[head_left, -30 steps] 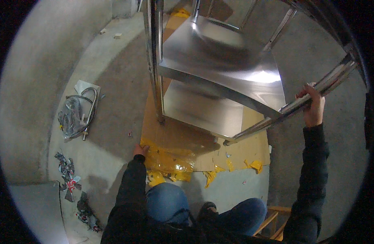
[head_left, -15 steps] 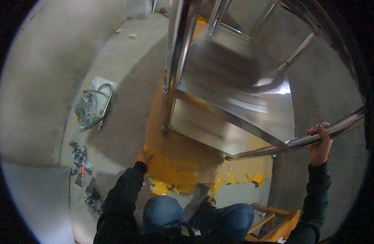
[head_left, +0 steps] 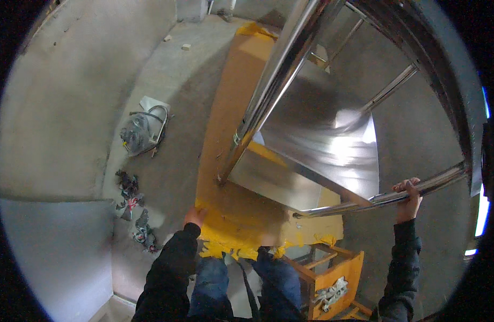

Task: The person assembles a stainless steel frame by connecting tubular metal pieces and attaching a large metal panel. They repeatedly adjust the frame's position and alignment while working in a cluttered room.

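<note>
Wooden stool [head_left: 333, 279] seen at 5 o'clock by the knees. Left hand [head_left: 195, 216] laid on the yellow-taped cardboard edge [head_left: 231, 236] at 7 o'clock; finger spread cannot be told. Right hand [head_left: 407, 194] wrapped around the steel table leg [head_left: 386, 197] at 3 o'clock. Steel table [head_left: 317, 145] tilted over cardboard. Bare concrete floor [head_left: 188, 80] beyond; cable bundle [head_left: 142, 129] at 10 o'clock.

Single head-worn fisheye view is looking steeply down from above, taking in the left hand [head_left: 195, 216] near left, right hand [head_left: 407, 194] on the steel rail [head_left: 419, 189] right, concrete floor [head_left: 172, 107] stretching far.
</note>
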`<state>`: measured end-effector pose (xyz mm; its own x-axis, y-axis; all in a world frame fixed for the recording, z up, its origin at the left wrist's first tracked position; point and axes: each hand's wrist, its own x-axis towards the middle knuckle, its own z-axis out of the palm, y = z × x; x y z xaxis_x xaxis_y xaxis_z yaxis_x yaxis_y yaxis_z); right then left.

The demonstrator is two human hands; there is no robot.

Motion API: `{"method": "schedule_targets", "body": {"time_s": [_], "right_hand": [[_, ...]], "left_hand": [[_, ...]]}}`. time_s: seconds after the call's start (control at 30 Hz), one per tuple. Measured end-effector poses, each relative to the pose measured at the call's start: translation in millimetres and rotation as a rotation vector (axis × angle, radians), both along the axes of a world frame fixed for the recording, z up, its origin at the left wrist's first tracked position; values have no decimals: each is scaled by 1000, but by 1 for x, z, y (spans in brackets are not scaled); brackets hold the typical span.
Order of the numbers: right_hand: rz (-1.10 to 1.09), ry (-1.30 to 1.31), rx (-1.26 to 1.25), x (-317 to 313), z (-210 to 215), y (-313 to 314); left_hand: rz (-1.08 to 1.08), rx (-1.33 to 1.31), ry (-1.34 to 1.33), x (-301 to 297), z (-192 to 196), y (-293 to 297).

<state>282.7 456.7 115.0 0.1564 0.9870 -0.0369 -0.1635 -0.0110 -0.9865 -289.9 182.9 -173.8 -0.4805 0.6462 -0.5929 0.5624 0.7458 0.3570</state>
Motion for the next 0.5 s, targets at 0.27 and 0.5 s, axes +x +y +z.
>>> {"method": "schedule_targets", "body": {"time_s": [0.27,0.5], "right_hand": [[-34,79,-71,27,8,3],[-7,32,-143,48,55,53]], "left_hand": [[128,-116,-4,50,75,-43],[179,-311,147,130,96,-81]]}}
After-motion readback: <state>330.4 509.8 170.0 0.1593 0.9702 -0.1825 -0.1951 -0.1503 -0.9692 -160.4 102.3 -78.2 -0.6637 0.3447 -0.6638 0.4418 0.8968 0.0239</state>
